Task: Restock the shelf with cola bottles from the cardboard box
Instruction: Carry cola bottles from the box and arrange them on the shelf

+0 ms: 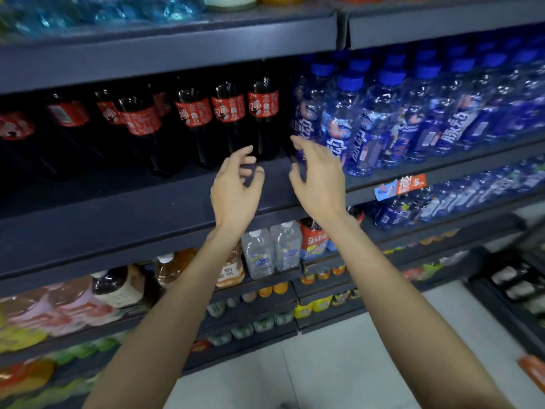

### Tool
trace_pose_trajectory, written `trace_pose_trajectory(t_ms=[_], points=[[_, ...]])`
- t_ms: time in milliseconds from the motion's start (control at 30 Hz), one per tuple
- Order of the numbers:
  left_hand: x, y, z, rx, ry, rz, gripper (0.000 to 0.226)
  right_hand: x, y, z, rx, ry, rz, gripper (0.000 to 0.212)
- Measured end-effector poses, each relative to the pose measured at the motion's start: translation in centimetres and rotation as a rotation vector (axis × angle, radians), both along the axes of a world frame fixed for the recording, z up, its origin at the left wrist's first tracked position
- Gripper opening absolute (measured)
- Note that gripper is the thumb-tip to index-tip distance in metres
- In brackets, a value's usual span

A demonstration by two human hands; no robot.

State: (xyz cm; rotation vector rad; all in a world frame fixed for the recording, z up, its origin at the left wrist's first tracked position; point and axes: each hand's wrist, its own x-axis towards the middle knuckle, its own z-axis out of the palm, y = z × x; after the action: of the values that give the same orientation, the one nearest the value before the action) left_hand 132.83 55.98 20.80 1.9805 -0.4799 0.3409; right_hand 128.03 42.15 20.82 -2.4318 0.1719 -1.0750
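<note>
two bare forearms reach up from bottom edge toward dark shelf (147,208); left hand (236,187) raised before shelf lip, fingers loosely spread, holding nothing; right hand (320,178) just beside it, fingers spread, holding nothing, fingertips near blue drink bottles (413,113); cola bottles (227,119) with red labels stand upright in row on shelf, just beyond left hand, apart from it; clear water bottles (271,249) on shelf below; pale tiled floor (339,364) underneath.
</note>
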Motion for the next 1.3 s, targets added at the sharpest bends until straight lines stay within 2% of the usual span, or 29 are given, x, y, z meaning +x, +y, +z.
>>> trace_pose_trajectory(t_ms=[100,167,233,300,400,467,567,667,800,933,1000,1133,1300], points=[[-6.9,-0.7,-0.4,-0.231,-0.112,-0.147,0.025,-7.9,-0.9,-1.8,-0.003,-0.220,-0.111,0.024],[-12.0,-2.1,-1.3,-0.324,-0.137,-0.277,0.022,-13.8,-2.1,-3.2,0.017,-0.294,-0.183,0.018],[-16.6,-4.2,-3.0,-0.344,-0.089,-0.391,0.019,-19.8,-3.6,-5.1,0.053,-0.291,-0.231,0.013],[-21.1,-6.8,-5.1,-0.317,0.060,-0.491,0.017,-26.0,-5.4,-7.4,0.089,-0.183,-0.281,0.012],[-27.2,-11.0,-8.9,-0.103,0.300,-0.663,0.017,-35.1,-8.0,-11.1,0.193,0.069,-0.357,0.018],[-31.6,-14.1,-11.5,0.055,0.452,-0.772,0.021,-41.6,-9.6,-13.4,0.298,0.172,-0.443,0.023],[-38.2,-18.5,-15.7,0.290,0.581,-0.916,0.022,-51.2,-11.5,-16.3,0.535,0.289,-0.596,0.034],[-44.4,-22.6,-19.6,0.502,0.632,-1.063,0.019,-59.9,-13.5,-18.8,0.776,0.396,-0.761,0.045],[-52.1,-27.6,-24.7,0.856,0.642,-1.280,0.022,-70.8,-16.0,-22.1,1.110,0.500,-0.976,0.045],[-57.7,-32.7,-29.2,1.199,0.548,-1.379,0.027,-80.6,-17.5,-25.6,1.249,0.642,-1.174,0.043],[-60.2,-35.9,-30.8,1.255,0.516,-1.342,0.026,-85.0,-18.6,-27.1,1.286,0.650,-1.265,0.041],[-66.7,-43.3,-32.5,1.191,0.526,-1.297,0.020,-93.2,-22.7,-29.0,1.328,0.667,-1.369,0.037],[-77.2,-53.5,-31.5,1.173,0.532,-1.326,0.023,-102.7,-30.8,-28.0,1.367,0.730,-1.343,0.033]])
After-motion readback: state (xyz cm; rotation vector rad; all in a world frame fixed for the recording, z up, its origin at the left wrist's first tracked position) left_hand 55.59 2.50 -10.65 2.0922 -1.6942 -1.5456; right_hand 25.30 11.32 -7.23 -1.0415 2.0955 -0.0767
